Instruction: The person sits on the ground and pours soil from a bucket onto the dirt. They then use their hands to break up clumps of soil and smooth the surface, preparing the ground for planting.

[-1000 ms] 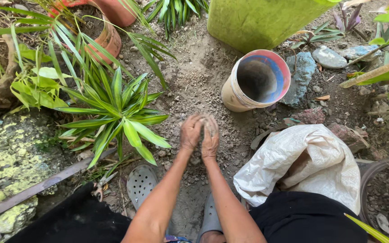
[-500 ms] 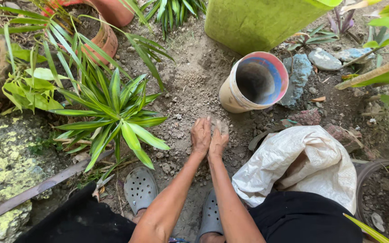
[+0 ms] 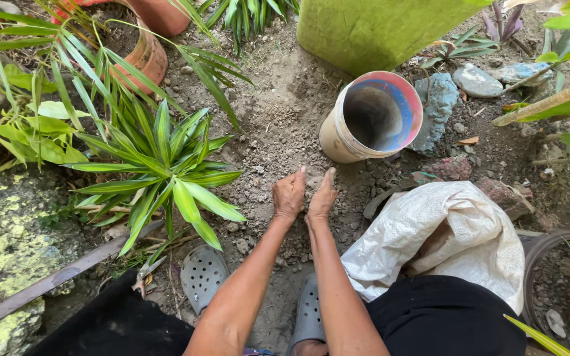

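My left hand [image 3: 289,194] and my right hand [image 3: 323,196] lie side by side, palms down, on loose lumpy soil [image 3: 278,132] at the centre of the view. The fingers are slightly curled into the dirt and hold no object. Just beyond the fingertips lies a beige plastic pot [image 3: 371,118] on its side, its dark empty mouth with a pink and blue rim facing me. To the right of my right forearm sits an open white sack [image 3: 440,237].
A spiky green plant [image 3: 166,165] grows left of the hands, with a terracotta pot [image 3: 143,56] behind it. A big green container [image 3: 377,29] stands at the back. Stones [image 3: 440,102] lie beside the beige pot. My grey clogs [image 3: 202,273] rest on the ground; a dark pot [image 3: 555,290] is at right.
Both hands have stayed together on the soil and slid slightly toward me, dragging dirt. The view has shifted a little; the pot and sack have not moved.
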